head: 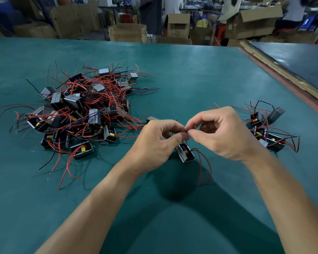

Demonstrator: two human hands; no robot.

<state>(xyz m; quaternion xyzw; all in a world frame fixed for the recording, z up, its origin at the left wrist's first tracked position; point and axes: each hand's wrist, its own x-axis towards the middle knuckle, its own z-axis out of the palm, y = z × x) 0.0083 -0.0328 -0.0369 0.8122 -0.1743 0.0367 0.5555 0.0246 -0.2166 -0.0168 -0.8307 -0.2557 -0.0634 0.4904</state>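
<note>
A small black box-shaped module (pixel 185 152) with yellow and blue parts inside hangs just above the green table (pixel 191 85), below my two hands. Red wires (pixel 204 162) loop from it to the right and downward. My left hand (pixel 154 143) and my right hand (pixel 222 132) meet above it, thumb and forefinger of each pinching the wire ends between them. The pinched wire tips are mostly hidden by my fingers.
A large tangled pile of the same modules (pixel 77 110) with red, black and blue wires lies at the left. A small group of modules (pixel 266 131) sits at the right. Cardboard boxes (pixel 250 22) and people stand beyond the table's far edge.
</note>
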